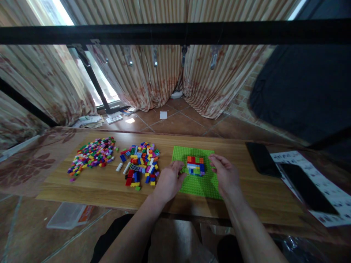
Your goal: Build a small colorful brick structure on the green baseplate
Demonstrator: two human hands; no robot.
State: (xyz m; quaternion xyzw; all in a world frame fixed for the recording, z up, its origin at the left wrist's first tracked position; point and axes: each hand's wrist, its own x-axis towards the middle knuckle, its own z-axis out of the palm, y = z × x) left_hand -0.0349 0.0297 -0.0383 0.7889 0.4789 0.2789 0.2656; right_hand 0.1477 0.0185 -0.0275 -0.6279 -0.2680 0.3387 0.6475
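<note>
A green studded baseplate (200, 190) lies on the wooden table, with a small block of stacked toy bricks (196, 166) near its middle. The stack shows orange, red, yellow, white and blue pieces. My left hand (168, 182) is at the plate's left edge, thumb and forefinger apart and pointing toward the stack, with nothing visible between them. On the right side of the plate, my right hand (226, 175) has its thumb and fingertips pressed together. Whatever they may hold is too small to make out. Neither hand touches the stack visibly.
Left of the plate lies a spread of larger loose bricks (142, 160), and further left a heap of tiny bricks (93, 153). A black phone-like slab (263, 159), a printed sheet (334, 199) and a dark tablet-like slab (307, 188) occupy the right. A black bar (175, 33) crosses above.
</note>
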